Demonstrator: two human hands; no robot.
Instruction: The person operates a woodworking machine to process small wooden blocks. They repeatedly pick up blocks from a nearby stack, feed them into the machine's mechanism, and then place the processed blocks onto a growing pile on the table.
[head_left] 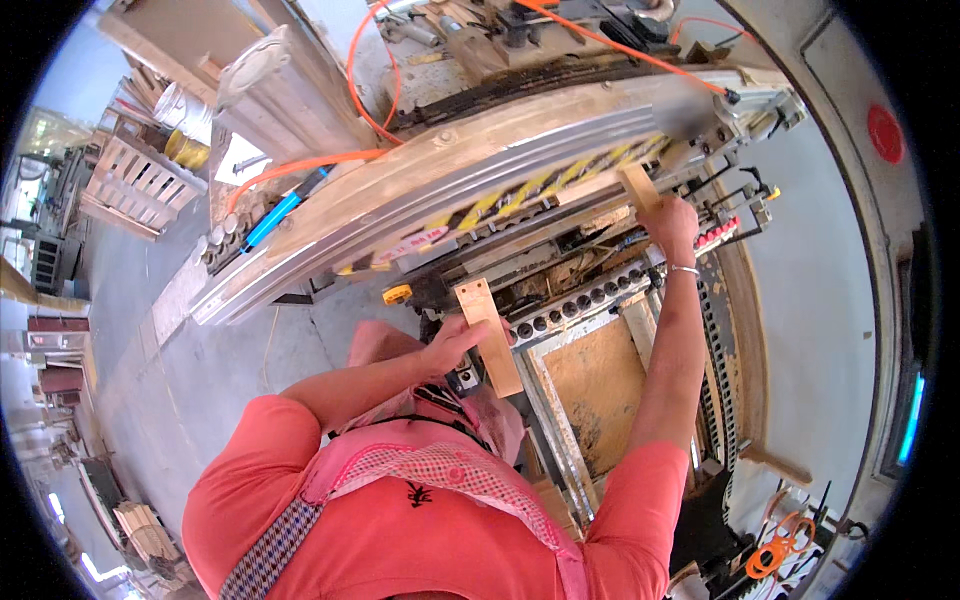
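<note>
My left hand (458,342) is closed around a flat wooden board (491,338), which has small holes near its far end. That board is tilted over the near left end of a machine, close to my waist. Farther off to the right, my right hand (670,225) grips a second wooden piece (640,188), its far end reaching under the striped beam. Between my two hands runs a row of dark round rollers (583,301) on a metal rail. A yellow-and-black striped strip (520,195) lines the beam beyond them.
Along the machine's far side curves a long metal beam (420,195). Orange air hoses (355,60) loop over it. A blue tool (270,222) lies at its left end. A worn brown panel (595,390) sits in the frame below. Pallets (140,185) stand on the floor at left.
</note>
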